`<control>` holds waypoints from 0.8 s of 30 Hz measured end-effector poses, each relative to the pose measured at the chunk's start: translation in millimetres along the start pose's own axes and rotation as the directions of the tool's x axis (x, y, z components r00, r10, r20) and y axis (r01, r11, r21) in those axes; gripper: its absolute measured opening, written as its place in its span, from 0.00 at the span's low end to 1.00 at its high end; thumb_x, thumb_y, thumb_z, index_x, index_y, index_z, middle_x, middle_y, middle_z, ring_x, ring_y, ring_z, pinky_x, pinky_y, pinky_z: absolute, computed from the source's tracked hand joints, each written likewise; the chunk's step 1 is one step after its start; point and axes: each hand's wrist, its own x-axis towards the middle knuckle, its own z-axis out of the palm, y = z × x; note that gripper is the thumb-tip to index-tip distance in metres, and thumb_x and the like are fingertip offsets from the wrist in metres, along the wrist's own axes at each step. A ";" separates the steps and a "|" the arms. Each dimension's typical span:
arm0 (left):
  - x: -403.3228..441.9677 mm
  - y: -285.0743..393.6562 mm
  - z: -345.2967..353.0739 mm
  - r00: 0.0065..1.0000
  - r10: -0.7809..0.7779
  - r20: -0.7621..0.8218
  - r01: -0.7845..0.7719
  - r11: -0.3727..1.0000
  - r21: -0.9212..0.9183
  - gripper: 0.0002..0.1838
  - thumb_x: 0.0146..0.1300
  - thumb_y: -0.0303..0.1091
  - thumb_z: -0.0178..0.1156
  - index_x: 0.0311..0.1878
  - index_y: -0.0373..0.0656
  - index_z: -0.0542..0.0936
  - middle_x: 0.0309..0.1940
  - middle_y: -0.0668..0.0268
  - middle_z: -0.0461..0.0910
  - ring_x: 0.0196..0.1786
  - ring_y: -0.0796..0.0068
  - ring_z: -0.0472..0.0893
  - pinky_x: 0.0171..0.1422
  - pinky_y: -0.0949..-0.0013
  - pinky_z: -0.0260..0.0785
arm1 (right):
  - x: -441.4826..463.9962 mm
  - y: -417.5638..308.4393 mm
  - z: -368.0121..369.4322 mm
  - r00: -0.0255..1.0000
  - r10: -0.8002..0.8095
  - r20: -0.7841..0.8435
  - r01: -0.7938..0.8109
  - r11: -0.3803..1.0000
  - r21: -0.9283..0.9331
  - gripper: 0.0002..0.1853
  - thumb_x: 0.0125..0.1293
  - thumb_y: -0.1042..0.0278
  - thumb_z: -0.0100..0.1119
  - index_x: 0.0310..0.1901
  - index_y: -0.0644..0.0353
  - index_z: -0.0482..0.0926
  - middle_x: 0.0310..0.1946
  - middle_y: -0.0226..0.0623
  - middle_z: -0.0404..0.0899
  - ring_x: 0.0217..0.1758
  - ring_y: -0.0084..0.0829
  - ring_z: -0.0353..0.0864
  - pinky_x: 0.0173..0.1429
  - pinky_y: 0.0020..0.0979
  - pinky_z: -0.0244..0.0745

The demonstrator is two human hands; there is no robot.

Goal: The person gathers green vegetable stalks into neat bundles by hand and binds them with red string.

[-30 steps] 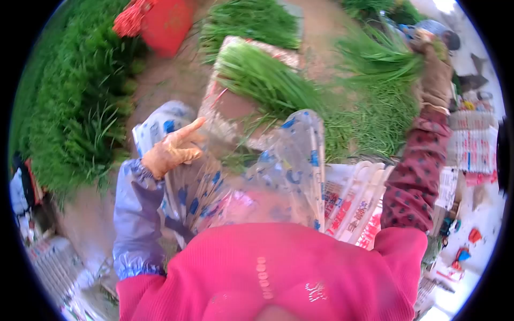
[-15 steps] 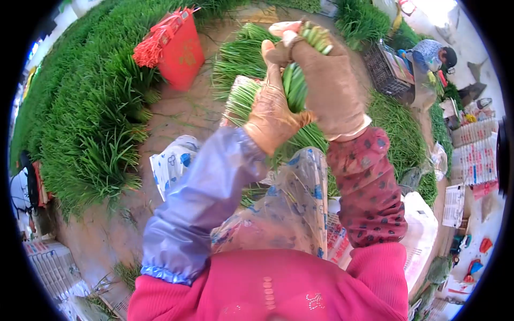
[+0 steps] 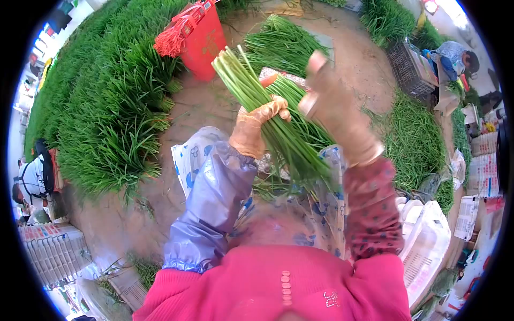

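At left, a green bank of plants [image 3: 115,107]; then a red bag [image 3: 204,51]. The gloved left hand [image 3: 258,120] is wrapped around a bunch of green stalks [image 3: 293,143], which slants with its pale ends at upper left. Just right of the bunch, the gloved right hand [image 3: 341,112] — blurred — is raised, thumb and fingers apart. Farther right, a loose green heap [image 3: 413,140].

Left hand [image 3: 257,122]: empty one second earlier, on the bunch [image 3: 293,145] together with the right hand [image 3: 338,115] half a second earlier, now gripping it alone, cut ends swung to the upper left. Right hand: released from the stalks, opened, blurred, beside the bunch.
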 end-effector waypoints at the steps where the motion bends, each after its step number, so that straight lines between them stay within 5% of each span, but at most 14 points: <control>1: -0.2 -0.2 0.3 1.000 -0.001 -0.002 0.001 1.000 0.005 0.41 0.57 0.27 0.67 0.72 0.40 0.58 0.37 0.61 0.77 0.38 0.72 0.78 0.43 0.68 0.75 | -20.5 -19.4 17.0 0.984 0.099 0.145 -0.127 0.971 0.202 0.38 0.59 0.64 0.62 0.69 0.64 0.57 0.49 0.54 0.79 0.43 0.45 0.83 0.46 0.40 0.75; 2: -2.2 -0.2 1.5 0.998 0.062 -0.029 -0.062 0.998 -0.017 0.39 0.57 0.27 0.67 0.71 0.39 0.60 0.35 0.62 0.76 0.38 0.70 0.78 0.44 0.67 0.74 | -40.6 -38.7 34.1 0.938 0.195 0.286 -0.293 0.888 0.356 0.44 0.56 0.62 0.65 0.71 0.64 0.53 0.49 0.58 0.78 0.44 0.51 0.82 0.47 0.44 0.75; 3: -4.2 -0.9 2.4 0.991 0.124 -0.057 -0.126 0.991 -0.037 0.37 0.57 0.26 0.67 0.69 0.39 0.62 0.33 0.63 0.76 0.38 0.69 0.77 0.45 0.66 0.73 | -51.4 -50.1 43.8 0.860 0.279 0.428 -0.433 0.843 0.320 0.47 0.54 0.61 0.67 0.71 0.65 0.51 0.49 0.62 0.76 0.46 0.57 0.81 0.48 0.48 0.74; 5: -11.7 4.8 0.5 0.992 0.044 -0.120 -0.039 0.998 0.042 0.39 0.56 0.28 0.68 0.69 0.37 0.60 0.35 0.63 0.76 0.40 0.68 0.78 0.45 0.66 0.75 | -62.3 -49.9 55.5 0.821 0.338 0.461 -0.484 0.839 0.247 0.48 0.55 0.63 0.65 0.72 0.65 0.46 0.40 0.62 0.78 0.44 0.56 0.81 0.48 0.42 0.75; 11: -22.6 33.3 -68.8 0.923 0.088 -0.376 -0.085 0.996 0.024 0.28 0.62 0.26 0.63 0.65 0.43 0.68 0.36 0.66 0.78 0.37 0.71 0.80 0.47 0.61 0.78 | -59.4 -37.2 31.3 0.743 0.149 0.652 -0.255 0.964 0.071 0.31 0.60 0.64 0.58 0.64 0.60 0.61 0.34 0.56 0.80 0.40 0.55 0.81 0.45 0.48 0.75; 14: -18.3 62.5 -135.3 0.864 0.318 -0.391 -0.227 0.938 0.262 0.26 0.66 0.31 0.59 0.66 0.41 0.67 0.39 0.65 0.79 0.42 0.69 0.80 0.55 0.60 0.76 | -51.0 -6.5 5.5 0.733 0.105 0.672 -0.147 0.989 0.006 0.28 0.59 0.65 0.58 0.62 0.56 0.66 0.35 0.49 0.82 0.39 0.50 0.82 0.46 0.45 0.77; 15: -18.1 72.2 -130.4 0.726 0.376 -0.576 -0.271 0.926 0.263 0.22 0.68 0.30 0.57 0.65 0.43 0.70 0.44 0.62 0.79 0.49 0.64 0.80 0.62 0.55 0.73 | -45.7 7.6 -1.0 0.712 0.120 0.692 -0.136 0.990 -0.032 0.28 0.59 0.65 0.59 0.62 0.56 0.67 0.36 0.49 0.82 0.40 0.50 0.82 0.46 0.45 0.77; 17: -7.6 82.4 -125.2 0.502 0.370 -0.782 -0.246 0.928 0.281 0.20 0.68 0.29 0.55 0.63 0.45 0.72 0.49 0.58 0.78 0.54 0.60 0.78 0.66 0.49 0.70 | -45.7 43.5 -1.8 0.833 0.129 0.538 -0.081 0.990 -0.111 0.29 0.58 0.64 0.60 0.63 0.52 0.67 0.39 0.48 0.82 0.43 0.49 0.82 0.48 0.44 0.77; 21: -6.4 47.8 -115.5 0.577 0.204 -0.791 -0.048 0.975 0.217 0.21 0.65 0.27 0.59 0.61 0.47 0.74 0.55 0.58 0.76 0.56 0.59 0.77 0.65 0.47 0.70 | -14.2 76.2 16.1 0.797 0.402 0.450 -0.308 0.913 -0.270 0.27 0.59 0.64 0.60 0.61 0.52 0.69 0.47 0.51 0.79 0.50 0.53 0.78 0.53 0.44 0.74; 22: -3.0 36.5 -112.3 0.557 0.131 -0.820 0.001 0.987 0.159 0.20 0.64 0.26 0.59 0.60 0.47 0.74 0.52 0.59 0.78 0.54 0.61 0.78 0.63 0.48 0.71 | -7.7 86.3 24.6 0.791 0.409 0.455 -0.313 0.910 -0.273 0.27 0.59 0.64 0.60 0.61 0.52 0.69 0.47 0.51 0.79 0.50 0.53 0.78 0.53 0.44 0.74; 24: -1.7 14.4 -105.9 0.666 0.016 -0.746 0.174 0.969 0.176 0.20 0.64 0.26 0.60 0.60 0.45 0.74 0.48 0.62 0.80 0.49 0.65 0.80 0.58 0.54 0.74 | 0.5 108.5 42.1 0.794 0.438 0.423 -0.340 0.895 -0.288 0.27 0.60 0.62 0.60 0.62 0.51 0.69 0.47 0.50 0.80 0.52 0.52 0.78 0.55 0.44 0.73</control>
